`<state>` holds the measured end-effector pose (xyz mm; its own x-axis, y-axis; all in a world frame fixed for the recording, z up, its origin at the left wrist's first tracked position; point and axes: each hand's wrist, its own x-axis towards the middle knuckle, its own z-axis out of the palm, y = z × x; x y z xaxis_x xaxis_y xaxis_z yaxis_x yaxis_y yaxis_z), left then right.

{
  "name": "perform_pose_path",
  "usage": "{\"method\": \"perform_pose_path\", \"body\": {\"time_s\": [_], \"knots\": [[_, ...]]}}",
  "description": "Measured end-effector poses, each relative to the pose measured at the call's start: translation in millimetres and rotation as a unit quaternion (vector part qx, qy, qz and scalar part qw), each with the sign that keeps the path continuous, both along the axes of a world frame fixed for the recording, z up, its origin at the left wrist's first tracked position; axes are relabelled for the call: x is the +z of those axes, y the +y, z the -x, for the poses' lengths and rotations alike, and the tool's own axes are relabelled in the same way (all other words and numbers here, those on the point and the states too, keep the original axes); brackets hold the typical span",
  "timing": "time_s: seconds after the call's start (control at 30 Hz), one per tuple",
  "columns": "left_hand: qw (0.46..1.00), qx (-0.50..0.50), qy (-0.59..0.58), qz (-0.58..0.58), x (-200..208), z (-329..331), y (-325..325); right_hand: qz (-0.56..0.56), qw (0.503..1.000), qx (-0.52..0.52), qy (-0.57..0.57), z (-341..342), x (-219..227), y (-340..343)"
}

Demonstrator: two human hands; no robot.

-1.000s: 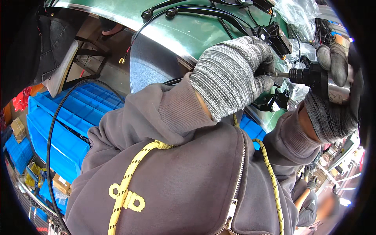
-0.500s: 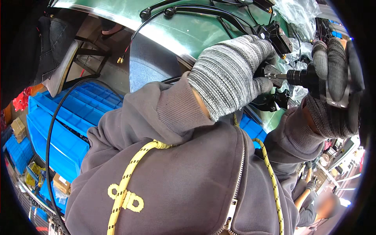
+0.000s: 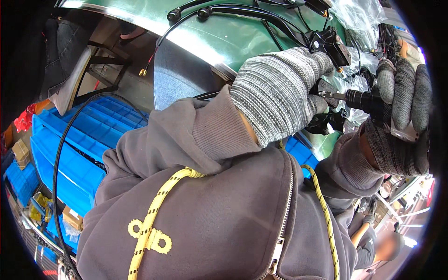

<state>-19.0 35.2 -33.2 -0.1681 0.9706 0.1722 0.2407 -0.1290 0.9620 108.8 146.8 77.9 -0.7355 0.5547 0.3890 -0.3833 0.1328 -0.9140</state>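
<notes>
The left hand (image 3: pixel 280 95), in a striped grey glove, is closed on a small dark part (image 3: pixel 328 87), which its fingers mostly hide. The right hand (image 3: pixel 402 100), also gloved, grips a black driver (image 3: pixel 360 99), and the bit (image 3: pixel 339 96) points left to the part; I cannot tell if the tip touches it. On the far side, the green tabletop (image 3: pixel 224 37) carries black levers (image 3: pixel 252 9) and, at right, clear plastic (image 3: pixel 358 18). At left are blue crates (image 3: pixel 70 163).
</notes>
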Motion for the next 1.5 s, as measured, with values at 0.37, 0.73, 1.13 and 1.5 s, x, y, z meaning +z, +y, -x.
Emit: {"method": "perform_pose_path", "body": {"time_s": [0.37,0.73,1.13,1.5], "knots": [[0.998,-0.008,-0.046,0.053,22,9,-3,-0.012,1.0,-0.003,-0.006,-5,0,0],[0.997,-0.047,0.057,0.023,17,9,-3,-0.019,1.0,0.022,-0.007,0,-2,-1],[0.999,-0.005,0.032,-0.011,0,0,4,0.056,0.989,-0.128,-0.046,2,-12,-31],[0.989,-0.056,-0.04,-0.134,-13,-7,12,0.011,0.966,-0.257,-0.01,13,-12,-42]]}}
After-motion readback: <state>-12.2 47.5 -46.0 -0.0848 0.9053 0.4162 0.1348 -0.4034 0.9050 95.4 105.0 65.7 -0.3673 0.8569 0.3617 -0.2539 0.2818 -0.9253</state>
